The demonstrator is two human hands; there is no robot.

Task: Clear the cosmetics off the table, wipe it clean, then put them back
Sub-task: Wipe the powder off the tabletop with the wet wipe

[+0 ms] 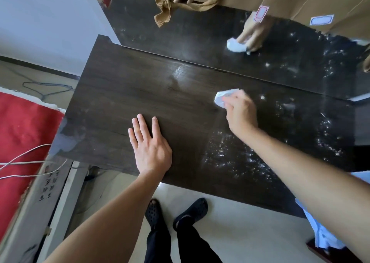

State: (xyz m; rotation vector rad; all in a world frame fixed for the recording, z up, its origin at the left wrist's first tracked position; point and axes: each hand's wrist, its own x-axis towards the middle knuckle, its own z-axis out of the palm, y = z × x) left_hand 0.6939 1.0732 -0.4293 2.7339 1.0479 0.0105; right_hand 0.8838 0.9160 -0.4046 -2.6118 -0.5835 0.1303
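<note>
Dark bench (124, 94) cleared, wiping underway: right hand (241, 112) fingers clamped on tissue (222, 98); left hand (151, 146) flat, fingers apart; next, the white specks right of the tissue.

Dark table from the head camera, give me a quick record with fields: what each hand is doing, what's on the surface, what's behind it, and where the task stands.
left hand: flat, palm down on the dark table, fingers spread, holding nothing
right hand: gripping a crumpled white tissue, pressed to the tabletop
surface: no cosmetics in view; left part looks clean, right part covered in white specks
behind: mirror reflecting the wiping hand
task stage: wiping under way, right side not yet done
</note>
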